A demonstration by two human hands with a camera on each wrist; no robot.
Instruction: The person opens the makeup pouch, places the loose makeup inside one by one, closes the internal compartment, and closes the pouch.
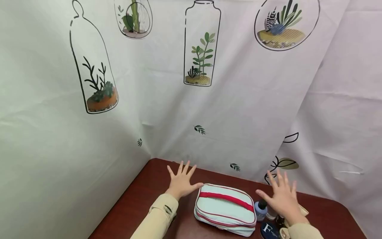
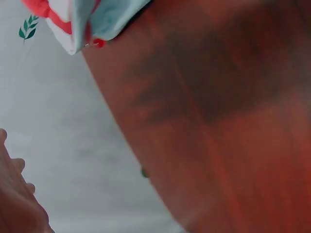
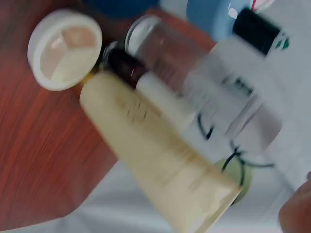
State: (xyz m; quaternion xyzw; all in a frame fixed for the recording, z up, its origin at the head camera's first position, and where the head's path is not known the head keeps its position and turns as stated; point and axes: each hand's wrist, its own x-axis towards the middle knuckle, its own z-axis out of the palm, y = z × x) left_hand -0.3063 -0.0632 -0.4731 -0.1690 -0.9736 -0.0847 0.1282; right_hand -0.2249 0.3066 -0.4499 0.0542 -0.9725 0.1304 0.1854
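My left hand (image 1: 182, 184), fingers spread wide, is raised beside the left end of a pale blue cosmetic bag (image 1: 225, 209) with red piping and a red handle strap. Its thumb overlaps the bag's back corner in the head view. Also spread and holding nothing, my right hand (image 1: 282, 197) hovers above a group of cosmetics right of the bag. Among them are a blue bottle (image 1: 261, 212) with a black cap and a round navy case (image 1: 269, 230) marked F. In the right wrist view stand a cream tube (image 3: 155, 150), a clear bottle (image 3: 209, 82) and a three-colour concealer pot (image 3: 68, 48).
A small dark bottle with a white cap (image 3: 165, 99) sits between the tube and the clear bottle. The reddish-brown table (image 1: 131, 205) ends at white cloth walls (image 1: 247, 109) printed with plants in jars, behind and at both sides.
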